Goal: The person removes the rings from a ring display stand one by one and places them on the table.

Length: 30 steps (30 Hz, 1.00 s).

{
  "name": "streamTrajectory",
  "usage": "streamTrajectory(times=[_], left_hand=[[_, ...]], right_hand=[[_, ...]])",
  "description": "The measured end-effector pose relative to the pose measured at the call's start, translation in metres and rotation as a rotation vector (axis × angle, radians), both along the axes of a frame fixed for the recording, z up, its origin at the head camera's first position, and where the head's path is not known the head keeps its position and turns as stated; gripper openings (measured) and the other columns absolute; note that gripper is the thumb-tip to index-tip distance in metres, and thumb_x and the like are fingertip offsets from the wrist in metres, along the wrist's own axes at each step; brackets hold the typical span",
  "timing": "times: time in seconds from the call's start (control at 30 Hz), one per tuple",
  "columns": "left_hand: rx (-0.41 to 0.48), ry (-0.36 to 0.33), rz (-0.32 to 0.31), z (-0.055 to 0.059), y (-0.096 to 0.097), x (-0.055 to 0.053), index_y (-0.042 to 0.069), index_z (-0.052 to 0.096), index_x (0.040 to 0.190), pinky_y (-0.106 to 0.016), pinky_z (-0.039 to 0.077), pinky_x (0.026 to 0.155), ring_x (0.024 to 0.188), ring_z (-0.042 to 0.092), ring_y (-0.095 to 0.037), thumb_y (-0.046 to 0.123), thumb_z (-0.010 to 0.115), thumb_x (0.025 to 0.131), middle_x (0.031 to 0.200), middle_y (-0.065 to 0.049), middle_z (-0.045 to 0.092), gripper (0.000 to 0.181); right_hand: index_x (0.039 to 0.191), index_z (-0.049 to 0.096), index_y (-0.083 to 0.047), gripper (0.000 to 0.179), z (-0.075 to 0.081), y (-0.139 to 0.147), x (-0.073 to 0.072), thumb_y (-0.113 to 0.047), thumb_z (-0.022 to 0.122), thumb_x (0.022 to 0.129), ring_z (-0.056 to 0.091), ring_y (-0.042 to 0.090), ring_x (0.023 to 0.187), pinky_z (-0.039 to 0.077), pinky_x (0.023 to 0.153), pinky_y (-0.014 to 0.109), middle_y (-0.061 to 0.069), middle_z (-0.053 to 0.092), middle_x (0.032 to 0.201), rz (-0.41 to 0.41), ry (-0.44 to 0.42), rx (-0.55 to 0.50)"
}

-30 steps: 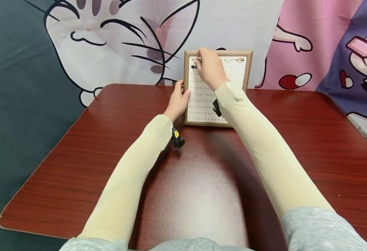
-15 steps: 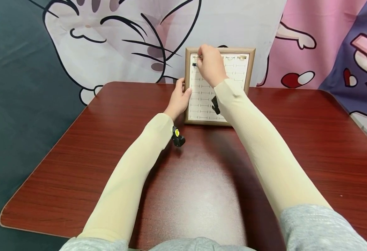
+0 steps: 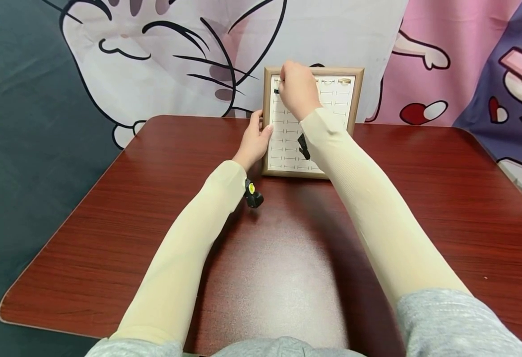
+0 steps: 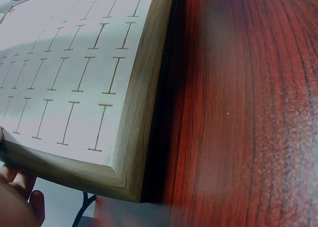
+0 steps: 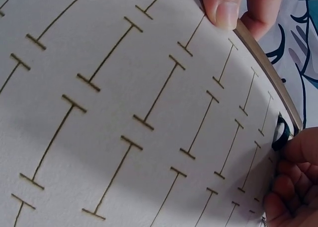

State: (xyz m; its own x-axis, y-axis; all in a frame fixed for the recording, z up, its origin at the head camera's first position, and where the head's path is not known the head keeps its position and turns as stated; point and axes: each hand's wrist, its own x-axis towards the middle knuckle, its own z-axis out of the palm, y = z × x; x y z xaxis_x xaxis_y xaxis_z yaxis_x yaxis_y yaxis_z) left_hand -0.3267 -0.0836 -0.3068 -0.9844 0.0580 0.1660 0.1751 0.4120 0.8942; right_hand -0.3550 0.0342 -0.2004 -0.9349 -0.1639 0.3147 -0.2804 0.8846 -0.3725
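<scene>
A wooden-framed ring display board [image 3: 307, 161] stands upright on the table, its white face lined with slots. My left hand [image 3: 255, 141] grips its left edge, thumb at the front and fingers behind; these fingers [image 4: 20, 182] also show in the left wrist view. At the board's top left corner, my right hand [image 3: 297, 89] has curled fingers in a pinch at the top row. What it pinches looks like a small ring, mostly hidden. A black ring [image 5: 281, 132] sits in a slot just beside its thumb. Further right in the top row is a gold ring [image 3: 344, 81].
The dark red table [image 3: 154, 163] stretches around the board. Behind it hangs a cartoon-printed cloth [image 3: 341, 34]. A small black camera [image 3: 254, 194] is worn on the left wrist and another [image 3: 303, 147] on the right wrist.
My right hand has edged slightly up and left, its fingers now covering more of the top left slot. The left hand keeps the same grip on the board's edge.
</scene>
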Motion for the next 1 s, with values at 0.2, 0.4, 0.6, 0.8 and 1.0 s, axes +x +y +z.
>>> streamTrajectory(times=[0.2, 0.4, 0.6, 0.8, 1.0], left_hand=[[0.006, -0.011, -0.01, 0.0003, -0.0004, 0.0008, 0.019, 0.023, 0.14, -0.029, 0.044, 0.088, 0.105, 0.057, -0.018, 0.02, 0.042, 0.096, 0.124, -0.009, 0.052, 0.048], [-0.019, -0.006, -0.003, 0.0003, -0.0004, 0.0017, 0.019, 0.022, 0.14, -0.03, 0.043, 0.09, 0.107, 0.056, -0.018, 0.022, 0.042, 0.096, 0.126, -0.009, 0.052, 0.049], [-0.048, -0.005, 0.007, -0.0004, 0.0004, 0.0024, 0.02, 0.021, 0.14, -0.031, 0.041, 0.093, 0.109, 0.055, -0.018, 0.023, 0.042, 0.096, 0.128, -0.009, 0.051, 0.049], [-0.054, -0.005, 0.019, 0.0006, 0.0011, 0.0043, 0.022, 0.022, 0.14, -0.032, 0.04, 0.093, 0.109, 0.055, -0.017, 0.025, 0.042, 0.096, 0.127, -0.006, 0.051, 0.048], [-0.076, -0.013, 0.028, 0.0008, 0.0006, 0.0041, 0.023, 0.021, 0.141, -0.032, 0.039, 0.095, 0.111, 0.054, -0.017, 0.026, 0.041, 0.096, 0.129, -0.006, 0.05, 0.049]], right_hand=[[0.113, 0.05, -0.003, 0.024, -0.001, -0.0032, 0.0003, -0.014, 0.04, 0.094, 0.054, 0.025, 0.103, 0.043, 0.088, 0.032, 0.01, 0.057, 0.11, -0.019, 0.005, 0.051], [0.115, 0.049, -0.004, 0.025, 0.0007, -0.0046, -0.0003, -0.007, 0.04, 0.091, 0.051, 0.025, 0.107, 0.04, 0.092, 0.032, 0.01, 0.055, 0.112, -0.033, -0.029, 0.061], [0.116, 0.047, -0.004, 0.031, 0.0023, -0.0048, 0.0, -0.002, 0.046, 0.086, 0.048, 0.025, 0.109, 0.039, 0.093, 0.032, 0.009, 0.054, 0.114, -0.042, -0.063, 0.061], [0.115, 0.048, -0.003, 0.032, 0.0023, -0.0042, 0.0019, 0.0, 0.05, 0.082, 0.048, 0.026, 0.108, 0.039, 0.092, 0.033, 0.009, 0.054, 0.112, -0.038, -0.055, 0.041], [0.11, 0.048, -0.003, 0.029, 0.0019, -0.0037, 0.003, 0.001, 0.05, 0.081, 0.048, 0.025, 0.103, 0.038, 0.09, 0.034, 0.008, 0.051, 0.106, -0.032, -0.047, 0.017]])
